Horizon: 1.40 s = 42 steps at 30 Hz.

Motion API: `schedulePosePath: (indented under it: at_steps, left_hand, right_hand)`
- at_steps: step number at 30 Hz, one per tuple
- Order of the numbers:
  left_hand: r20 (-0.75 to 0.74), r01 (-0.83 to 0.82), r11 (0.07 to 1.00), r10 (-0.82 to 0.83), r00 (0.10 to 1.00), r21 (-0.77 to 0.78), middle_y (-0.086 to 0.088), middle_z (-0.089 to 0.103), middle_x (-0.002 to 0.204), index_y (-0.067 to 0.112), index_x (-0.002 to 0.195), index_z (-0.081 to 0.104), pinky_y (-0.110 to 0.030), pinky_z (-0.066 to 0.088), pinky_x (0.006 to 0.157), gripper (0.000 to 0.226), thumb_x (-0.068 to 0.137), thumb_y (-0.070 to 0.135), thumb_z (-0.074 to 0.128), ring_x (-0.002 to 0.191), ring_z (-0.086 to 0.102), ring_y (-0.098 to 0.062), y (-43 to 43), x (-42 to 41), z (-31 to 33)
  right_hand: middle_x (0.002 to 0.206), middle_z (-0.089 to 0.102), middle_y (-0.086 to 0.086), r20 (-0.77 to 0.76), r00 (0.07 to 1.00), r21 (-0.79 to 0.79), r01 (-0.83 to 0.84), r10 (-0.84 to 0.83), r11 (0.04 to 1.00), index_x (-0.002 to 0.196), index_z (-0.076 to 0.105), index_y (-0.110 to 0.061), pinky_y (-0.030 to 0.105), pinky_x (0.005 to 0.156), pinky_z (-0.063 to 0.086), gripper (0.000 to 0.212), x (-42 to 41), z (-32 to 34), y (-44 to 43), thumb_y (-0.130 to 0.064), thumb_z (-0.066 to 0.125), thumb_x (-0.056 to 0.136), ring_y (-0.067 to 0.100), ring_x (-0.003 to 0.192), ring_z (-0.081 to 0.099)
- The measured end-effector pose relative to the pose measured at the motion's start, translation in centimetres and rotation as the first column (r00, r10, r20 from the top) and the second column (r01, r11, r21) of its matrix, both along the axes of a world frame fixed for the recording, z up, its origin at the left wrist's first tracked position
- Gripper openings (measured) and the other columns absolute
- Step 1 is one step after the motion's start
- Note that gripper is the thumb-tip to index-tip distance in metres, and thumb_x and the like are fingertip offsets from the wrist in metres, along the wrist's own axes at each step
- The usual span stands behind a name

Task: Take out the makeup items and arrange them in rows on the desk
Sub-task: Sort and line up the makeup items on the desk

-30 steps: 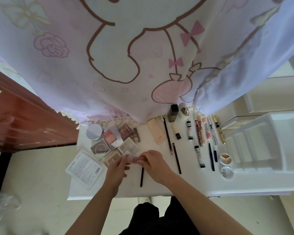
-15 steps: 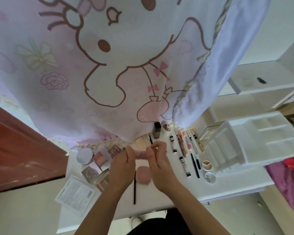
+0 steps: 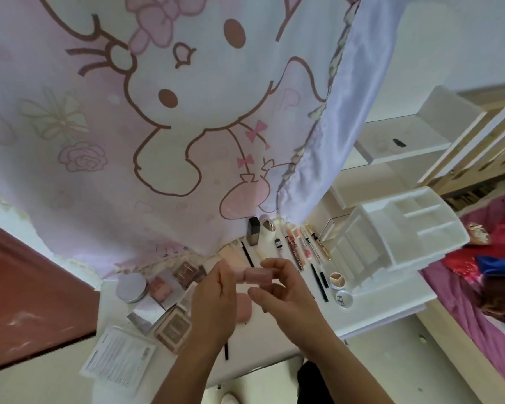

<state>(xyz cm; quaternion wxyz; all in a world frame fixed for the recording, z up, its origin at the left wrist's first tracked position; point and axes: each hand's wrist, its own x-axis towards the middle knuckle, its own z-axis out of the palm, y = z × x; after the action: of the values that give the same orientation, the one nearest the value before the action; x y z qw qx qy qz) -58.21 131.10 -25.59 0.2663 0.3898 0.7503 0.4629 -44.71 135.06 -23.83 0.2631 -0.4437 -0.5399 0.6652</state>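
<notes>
Lifted since before: small pink plastic case (image 3: 255, 276), frame centre; we pinch its ends with left hand (image 3: 216, 301) and right hand (image 3: 286, 295), likely inspecting.

pink case (image 3: 255, 276): ends covered by the left hand (image 3: 216, 298) and right hand (image 3: 286, 290) pinching it; its kind cannot be told.
pink puff (image 3: 243, 311): largely hidden beneath both hands.
black pencil (image 3: 226, 351): upper part concealed behind the left wrist.
printed sachet (image 3: 120, 357): text too small to be read.
desk (image 3: 370, 313): rear edge covered by the curtain (image 3: 99, 112).
</notes>
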Motion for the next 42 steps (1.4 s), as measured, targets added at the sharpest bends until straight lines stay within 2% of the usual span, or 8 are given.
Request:
schedulePosePath:
  at_steps: [5, 12, 17, 23, 27, 34, 39, 42]
  left_hand:
    - [-0.027, 0.054, 0.993, -0.052, 0.998, 0.109, 0.017, 0.057, 0.062, 0.018, 0.072, 0.057, -0.023, 0.038, 0.053, 0.055, 0.088, 0.058, 0.021, 0.057, 0.050, -0.004, 0.3, 0.3, 1.3]
    - [-0.106, 0.004, 0.985, 0.015, 0.994, 0.175, 0.008, 0.044, 0.055, 0.028, 0.071, 0.045, -0.026, 0.033, 0.051, 0.041, 0.087, 0.059, 0.023, 0.053, 0.045, -0.006, 1.5, 0.7, 2.3]
    - [-0.177, 0.054, 0.980, -0.020, 0.984, 0.194, 0.008, 0.043, 0.061, 0.035, 0.074, 0.043, -0.029, 0.036, 0.054, 0.034, 0.092, 0.057, 0.022, 0.055, 0.044, -0.008, 3.1, 3.2, 3.8]
    - [-0.180, 0.037, 0.983, -0.004, 0.984, 0.178, 0.007, 0.048, 0.065, 0.029, 0.077, 0.048, -0.028, 0.037, 0.057, 0.039, 0.096, 0.054, 0.025, 0.061, 0.049, -0.008, 4.1, 6.6, 4.3]
    - [-0.223, 0.028, 0.985, 0.011, 0.975, 0.170, 0.006, 0.044, 0.063, 0.028, 0.076, 0.044, -0.026, 0.034, 0.056, 0.039, 0.095, 0.055, 0.022, 0.059, 0.045, -0.008, 5.3, 8.6, 5.2]
    - [-0.243, -0.026, 0.994, 0.052, 0.969, 0.108, 0.004, 0.049, 0.069, 0.027, 0.079, 0.045, -0.030, 0.040, 0.061, 0.031, 0.095, 0.046, 0.025, 0.062, 0.047, -0.009, 5.8, 11.0, 5.6]
    - [-0.275, -0.072, 0.996, 0.085, 0.958, 0.060, 0.005, 0.051, 0.067, 0.022, 0.079, 0.049, -0.022, 0.037, 0.058, 0.044, 0.096, 0.051, 0.022, 0.066, 0.052, -0.006, 5.9, 12.1, 5.4]
    - [-0.253, -0.094, 0.995, 0.102, 0.962, 0.042, 0.015, 0.062, 0.081, 0.023, 0.083, 0.060, -0.016, 0.041, 0.067, 0.057, 0.094, 0.062, 0.020, 0.080, 0.058, -0.005, 5.4, 12.4, 4.8]
  right_hand:
    - [0.078, 0.069, 0.008, 0.003, 0.998, -0.054, 0.061, -0.061, 0.997, 0.108, 0.064, -0.013, 0.022, 0.052, 0.042, 0.042, 0.0, 2.1, 0.2, -0.051, 0.048, 0.098, 0.016, 0.060, 0.059]
    - [0.109, 0.071, -0.002, -0.101, 0.994, -0.018, 0.037, -0.038, 0.999, 0.118, 0.061, -0.024, 0.028, 0.076, 0.054, 0.030, 1.4, 3.5, 1.6, -0.035, 0.070, 0.092, 0.016, 0.087, 0.070]
    - [0.082, 0.072, 0.007, -0.076, 0.997, -0.040, 0.024, -0.027, 0.999, 0.106, 0.074, -0.019, 0.024, 0.058, 0.047, 0.037, 4.0, 5.0, 3.6, -0.048, 0.052, 0.098, 0.016, 0.066, 0.061]
    - [0.112, 0.072, -0.001, -0.159, 0.987, 0.003, 0.003, -0.002, 1.000, 0.119, 0.065, -0.024, 0.026, 0.077, 0.055, 0.039, 8.4, 4.7, 5.6, -0.033, 0.078, 0.084, 0.017, 0.096, 0.072]
    - [0.095, 0.075, 0.010, -0.132, 0.990, -0.082, -0.055, 0.044, 0.995, 0.110, 0.073, -0.016, 0.027, 0.065, 0.053, 0.047, 9.6, 5.4, 7.3, -0.055, 0.050, 0.096, 0.023, 0.076, 0.070]
    - [0.106, 0.075, 0.006, -0.217, 0.969, -0.019, -0.126, 0.119, 0.992, 0.112, 0.068, -0.018, 0.028, 0.083, 0.057, 0.027, 12.7, 4.1, 9.3, -0.017, 0.076, 0.086, 0.016, 0.092, 0.070]
    - [0.104, 0.075, 0.003, -0.245, 0.951, -0.179, -0.237, 0.190, 0.955, 0.113, 0.070, -0.020, 0.029, 0.075, 0.055, 0.034, 12.4, 3.6, 9.8, -0.045, 0.056, 0.097, 0.022, 0.085, 0.071]
    - [0.096, 0.076, 0.006, -0.265, 0.945, -0.174, -0.241, 0.191, 0.955, 0.111, 0.073, -0.016, 0.025, 0.071, 0.053, 0.029, 12.6, 2.7, 9.8, -0.037, 0.061, 0.096, 0.018, 0.082, 0.069]
